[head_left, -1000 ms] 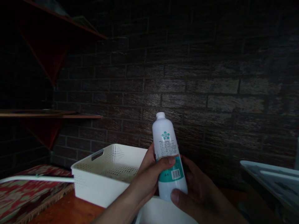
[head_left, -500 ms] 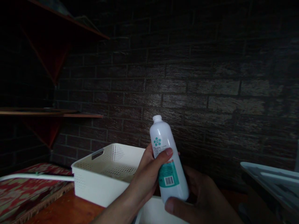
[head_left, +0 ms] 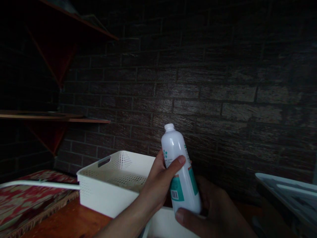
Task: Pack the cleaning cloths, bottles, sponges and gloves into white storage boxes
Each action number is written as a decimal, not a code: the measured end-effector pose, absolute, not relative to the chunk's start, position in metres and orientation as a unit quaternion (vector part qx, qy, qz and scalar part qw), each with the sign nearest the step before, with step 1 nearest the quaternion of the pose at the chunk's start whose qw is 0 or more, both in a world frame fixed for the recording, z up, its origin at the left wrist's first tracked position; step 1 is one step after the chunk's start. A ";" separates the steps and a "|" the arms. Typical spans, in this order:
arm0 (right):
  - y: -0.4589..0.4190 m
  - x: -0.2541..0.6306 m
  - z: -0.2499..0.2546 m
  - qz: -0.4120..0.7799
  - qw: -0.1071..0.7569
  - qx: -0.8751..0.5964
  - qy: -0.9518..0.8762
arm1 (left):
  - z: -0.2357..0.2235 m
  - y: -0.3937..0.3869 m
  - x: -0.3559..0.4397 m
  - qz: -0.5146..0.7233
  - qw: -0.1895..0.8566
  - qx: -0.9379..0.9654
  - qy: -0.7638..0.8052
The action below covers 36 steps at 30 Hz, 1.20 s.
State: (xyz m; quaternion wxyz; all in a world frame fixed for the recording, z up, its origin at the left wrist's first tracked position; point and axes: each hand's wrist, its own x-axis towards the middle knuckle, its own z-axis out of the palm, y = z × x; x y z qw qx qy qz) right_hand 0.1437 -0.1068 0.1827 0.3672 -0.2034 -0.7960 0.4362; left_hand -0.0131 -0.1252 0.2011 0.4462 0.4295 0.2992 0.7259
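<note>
A white plastic bottle (head_left: 182, 178) with green printed labels and a barcode tilts slightly leftward in front of me. Its narrow neck points up, with a white top that I cannot make out as cap or bare rim. Around the bottle's middle wraps my left hand (head_left: 160, 173), its thumb across the front. At the base, my right hand (head_left: 213, 208) grips from the right, the thumb on the near lower edge and the fingers mostly hidden in shadow behind. Directly below the bottle shows part of a second white container (head_left: 165, 223).
A white perforated basket (head_left: 104, 200) stands on the reddish wooden table (head_left: 74, 221). Left of it are a red patterned cloth (head_left: 27, 201) and a white tube (head_left: 49, 185). Wooden shelves (head_left: 96, 121) jut from the dark brick wall (head_left: 188, 79). A pale tray-like object (head_left: 292, 190) is at right.
The bottle has turned about its long axis, so the flower print and barcode moved left and a second label edge shows at right. Both hands keep their hold.
</note>
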 end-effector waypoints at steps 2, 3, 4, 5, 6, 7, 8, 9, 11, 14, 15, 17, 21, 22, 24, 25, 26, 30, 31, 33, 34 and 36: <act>-0.106 0.145 0.185 0.455 0.342 -0.190 -0.800 | 0.200 -0.124 -0.013 0.722 0.455 0.427 0.298; -0.105 0.146 0.185 0.474 0.334 -0.173 -0.796 | 0.199 -0.124 -0.013 0.723 0.458 0.426 0.295; -0.105 0.146 0.184 0.487 0.336 -0.160 -0.790 | 0.198 -0.123 -0.013 0.725 0.458 0.424 0.291; -0.104 0.146 0.182 0.498 0.343 -0.154 -0.782 | 0.197 -0.124 -0.013 0.728 0.457 0.423 0.287; -0.104 0.145 0.180 0.508 0.350 -0.151 -0.773 | 0.197 -0.124 -0.013 0.729 0.455 0.423 0.286; -0.104 0.145 0.178 0.517 0.355 -0.149 -0.765 | 0.196 -0.124 -0.014 0.730 0.453 0.425 0.286; -0.104 0.144 0.177 0.524 0.356 -0.146 -0.760 | 0.197 -0.125 -0.014 0.728 0.453 0.427 0.287; -0.104 0.144 0.175 0.527 0.354 -0.141 -0.759 | 0.197 -0.125 -0.014 0.726 0.453 0.430 0.288; -0.105 0.145 0.174 0.529 0.346 -0.134 -0.763 | 0.198 -0.127 -0.015 0.722 0.456 0.434 0.286; -0.104 0.147 0.172 0.528 0.339 -0.149 -0.765 | 0.198 -0.129 -0.014 0.721 0.463 0.434 0.280; -0.104 0.147 0.171 0.528 0.336 -0.155 -0.764 | 0.197 -0.129 -0.013 0.719 0.465 0.435 0.277; -0.104 0.148 0.170 0.535 0.328 -0.157 -0.763 | 0.196 -0.130 -0.012 0.713 0.467 0.444 0.276; -0.105 0.151 0.172 0.519 0.331 -0.187 -0.766 | 0.195 -0.129 -0.010 0.730 0.412 0.455 0.302; -0.106 0.152 0.175 0.497 0.334 -0.206 -0.774 | 0.195 -0.129 -0.010 0.734 0.394 0.456 0.312; -0.107 0.154 0.180 0.446 0.334 -0.246 -0.793 | 0.196 -0.128 -0.010 0.733 0.378 0.463 0.325; -0.108 0.154 0.183 0.429 0.330 -0.256 -0.801 | 0.197 -0.127 -0.011 0.726 0.384 0.468 0.325; -0.108 0.154 0.186 0.423 0.324 -0.256 -0.807 | 0.198 -0.127 -0.011 0.721 0.396 0.470 0.321; -0.109 0.152 0.193 0.491 0.306 -0.157 -0.800 | 0.199 -0.125 -0.012 0.710 0.465 0.446 0.284; -0.109 0.152 0.193 0.518 0.299 -0.123 -0.792 | 0.198 -0.124 -0.013 0.711 0.476 0.440 0.274; -0.109 0.153 0.194 0.569 0.273 -0.077 -0.772 | 0.197 -0.125 -0.014 0.712 0.483 0.442 0.252; -0.109 0.153 0.193 0.586 0.260 -0.065 -0.765 | 0.196 -0.125 -0.015 0.711 0.483 0.450 0.243; -0.108 0.153 0.192 0.597 0.247 -0.058 -0.761 | 0.196 -0.126 -0.016 0.702 0.481 0.474 0.227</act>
